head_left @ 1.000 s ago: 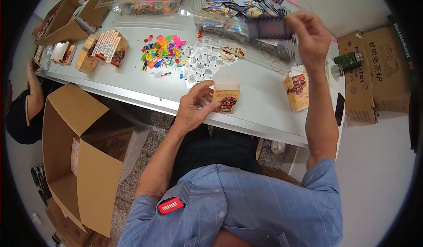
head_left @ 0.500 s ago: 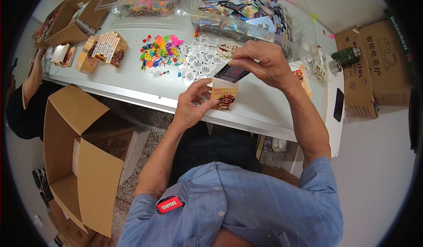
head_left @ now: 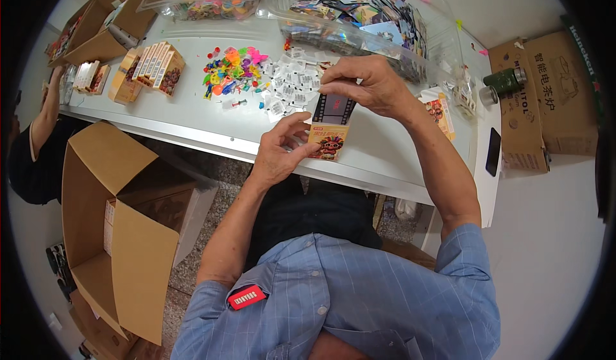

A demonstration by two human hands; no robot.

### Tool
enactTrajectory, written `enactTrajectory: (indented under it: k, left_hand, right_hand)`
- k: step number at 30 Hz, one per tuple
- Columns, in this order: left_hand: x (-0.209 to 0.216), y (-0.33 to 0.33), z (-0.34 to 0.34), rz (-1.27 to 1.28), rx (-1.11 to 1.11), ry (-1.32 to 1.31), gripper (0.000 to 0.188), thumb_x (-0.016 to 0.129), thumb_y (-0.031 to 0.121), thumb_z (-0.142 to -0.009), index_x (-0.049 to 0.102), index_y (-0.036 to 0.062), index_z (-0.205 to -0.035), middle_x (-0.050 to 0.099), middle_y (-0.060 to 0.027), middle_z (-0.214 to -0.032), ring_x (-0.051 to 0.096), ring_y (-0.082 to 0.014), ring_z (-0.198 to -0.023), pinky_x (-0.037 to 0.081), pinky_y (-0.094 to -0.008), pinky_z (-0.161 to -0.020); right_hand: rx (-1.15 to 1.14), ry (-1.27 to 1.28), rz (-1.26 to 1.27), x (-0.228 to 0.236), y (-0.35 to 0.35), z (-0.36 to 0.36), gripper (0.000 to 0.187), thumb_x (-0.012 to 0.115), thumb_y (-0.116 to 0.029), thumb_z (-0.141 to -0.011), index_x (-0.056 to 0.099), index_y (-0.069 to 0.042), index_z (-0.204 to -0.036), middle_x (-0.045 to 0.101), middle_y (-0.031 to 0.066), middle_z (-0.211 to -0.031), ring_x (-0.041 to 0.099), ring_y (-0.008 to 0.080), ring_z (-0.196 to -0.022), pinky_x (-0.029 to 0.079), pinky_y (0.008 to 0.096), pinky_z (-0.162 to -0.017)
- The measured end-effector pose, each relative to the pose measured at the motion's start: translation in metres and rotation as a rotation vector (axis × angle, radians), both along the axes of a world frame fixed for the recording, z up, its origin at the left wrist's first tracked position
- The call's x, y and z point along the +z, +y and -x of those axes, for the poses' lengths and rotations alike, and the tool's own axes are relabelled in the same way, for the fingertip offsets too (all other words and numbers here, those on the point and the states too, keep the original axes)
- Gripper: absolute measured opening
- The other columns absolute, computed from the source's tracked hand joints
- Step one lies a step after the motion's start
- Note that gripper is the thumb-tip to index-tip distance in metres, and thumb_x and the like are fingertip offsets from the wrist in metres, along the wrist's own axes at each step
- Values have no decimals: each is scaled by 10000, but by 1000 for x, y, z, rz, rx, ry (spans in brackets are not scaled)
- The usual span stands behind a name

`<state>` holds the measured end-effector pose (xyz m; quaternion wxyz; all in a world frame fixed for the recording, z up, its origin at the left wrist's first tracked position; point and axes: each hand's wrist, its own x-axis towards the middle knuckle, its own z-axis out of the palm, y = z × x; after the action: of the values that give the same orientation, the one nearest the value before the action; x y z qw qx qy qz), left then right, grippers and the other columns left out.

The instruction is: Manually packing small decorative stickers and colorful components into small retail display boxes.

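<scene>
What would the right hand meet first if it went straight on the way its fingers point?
Going leftward, the right hand, pinching the dark card, would likely meet the small white packets first; depth is unclear, so it might pass above them.

left hand (head_left: 278, 156): curled, gripping | right hand (head_left: 368, 85): higher, pinching | bare forearms (head_left: 448, 179): angled inward from both sides

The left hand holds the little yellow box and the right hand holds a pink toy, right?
Not quite: the head view shows the right hand holding a dark card, not a pink toy. The left hand does hold the little yellow box.
</scene>
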<state>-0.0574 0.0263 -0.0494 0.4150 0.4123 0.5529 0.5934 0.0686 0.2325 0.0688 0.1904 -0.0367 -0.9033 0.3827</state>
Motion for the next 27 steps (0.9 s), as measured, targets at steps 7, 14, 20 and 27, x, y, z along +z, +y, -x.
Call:
enactTrajectory:
  k: [7,14,20,27]
  left_hand:
    - [-2,1,-2,-28,1,-6,619,839,75,-816,571,58,-1374,736,-78,-1077,653,-107,-903,507,-234,-708]
    - [-5,-2,-2,-38,45,6,616,836,60,-817,568,53,-1373,732,-96,-1094,678,-124,-932,517,-234,-700]
    - [-3,-1,-3,-54,45,4,610,828,39,-818,568,53,-1369,733,-108,-1091,688,-128,-954,518,-230,-702]
    - [-2,0,-4,-40,42,23,616,835,41,-814,561,47,-1366,733,-109,-1074,690,-125,-923,526,-232,-706]
  right_hand:
    - [-10,-24,-144,-17,-18,-13,143,768,-102,-858,754,-41,-987,708,95,-900,674,240,-819,535,337,-719]
    - [-136,18,-299,-25,-40,-42,192,768,-67,-839,750,-51,-1030,678,113,-1114,626,294,-1078,501,390,-931]
    - [-403,139,-162,-23,-43,-47,249,782,-49,-818,727,-59,-1061,686,112,-1049,637,287,-1034,499,380,-921]
    - [-280,29,-256,-27,-38,-44,184,784,-49,-809,733,-58,-985,663,70,-925,614,256,-899,482,380,-861]
